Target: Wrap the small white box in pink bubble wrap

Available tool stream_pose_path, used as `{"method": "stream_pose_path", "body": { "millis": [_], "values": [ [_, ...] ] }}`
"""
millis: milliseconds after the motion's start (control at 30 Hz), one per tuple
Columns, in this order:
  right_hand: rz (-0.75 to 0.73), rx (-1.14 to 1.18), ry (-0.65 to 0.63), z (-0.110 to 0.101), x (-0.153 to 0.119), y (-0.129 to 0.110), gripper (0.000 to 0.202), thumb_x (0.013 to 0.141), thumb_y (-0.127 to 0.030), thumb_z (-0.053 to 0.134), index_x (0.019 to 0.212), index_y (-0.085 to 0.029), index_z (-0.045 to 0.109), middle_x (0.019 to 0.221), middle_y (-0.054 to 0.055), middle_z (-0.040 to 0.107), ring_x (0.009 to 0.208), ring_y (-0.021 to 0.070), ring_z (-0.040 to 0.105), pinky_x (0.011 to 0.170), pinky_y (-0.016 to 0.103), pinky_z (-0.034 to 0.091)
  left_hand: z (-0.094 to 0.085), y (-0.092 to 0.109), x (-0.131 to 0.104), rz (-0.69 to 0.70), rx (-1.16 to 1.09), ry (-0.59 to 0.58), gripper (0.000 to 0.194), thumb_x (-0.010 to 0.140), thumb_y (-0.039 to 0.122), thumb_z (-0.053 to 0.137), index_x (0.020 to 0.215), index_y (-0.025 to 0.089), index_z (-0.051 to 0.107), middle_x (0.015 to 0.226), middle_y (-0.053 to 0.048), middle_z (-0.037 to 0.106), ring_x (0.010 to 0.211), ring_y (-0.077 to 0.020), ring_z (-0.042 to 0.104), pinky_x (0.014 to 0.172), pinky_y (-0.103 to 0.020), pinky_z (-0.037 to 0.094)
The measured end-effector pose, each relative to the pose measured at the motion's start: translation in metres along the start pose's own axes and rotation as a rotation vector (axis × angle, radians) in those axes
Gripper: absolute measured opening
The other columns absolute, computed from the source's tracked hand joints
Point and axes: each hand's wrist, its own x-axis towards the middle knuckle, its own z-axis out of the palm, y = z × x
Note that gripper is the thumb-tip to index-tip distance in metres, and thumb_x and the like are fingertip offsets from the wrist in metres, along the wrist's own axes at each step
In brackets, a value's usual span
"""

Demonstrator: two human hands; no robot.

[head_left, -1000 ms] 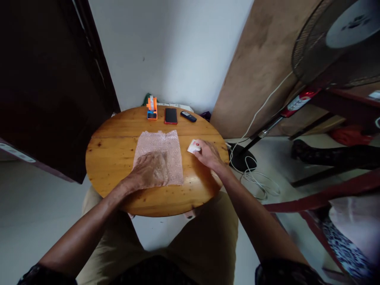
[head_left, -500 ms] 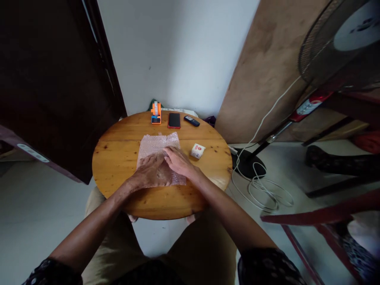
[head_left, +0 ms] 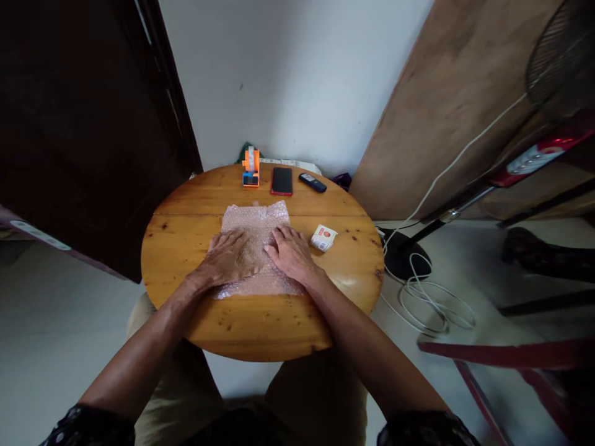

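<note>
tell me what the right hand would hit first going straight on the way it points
Sliding on across the bubble wrap under it, the right hand would probably meet the orange tape dispenser first; the line passes close to the left hand, so a brush there can't be ruled out.

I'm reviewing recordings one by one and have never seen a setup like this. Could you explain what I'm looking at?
There is no machine here: a person works with two bare hands. The view comes from a camera worn on their head, looking forward and down. On the rounded wooden table lies a sheet of bubble wrap. The left hand and right hand rest on it, neither grasping anything. A small white box sits beside the right hand. Along the far edge are an orange-and-blue tape dispenser, a red-edged dark phone and a small dark handset.
</note>
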Motion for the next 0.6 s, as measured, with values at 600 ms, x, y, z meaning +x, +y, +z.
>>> {"method": "stream_pose_path", "body": {
  "millis": [600],
  "values": [
    [0.048,-0.013,0.007,-0.001,-0.004,-0.002,0.040,0.100,-0.026,0.038,0.133,-0.012,0.057,0.143,0.017,0.055,0.125,0.0324,0.051,0.101,0.048,0.038,-0.023,0.027,-0.027,-0.014,0.035,-0.037,0.067,0.087,0.045,0.059,0.147,0.019,0.045,0.160,-0.017,0.036,0.152,-0.0393,0.021,0.120,-0.064,0.010]
  ]
}}
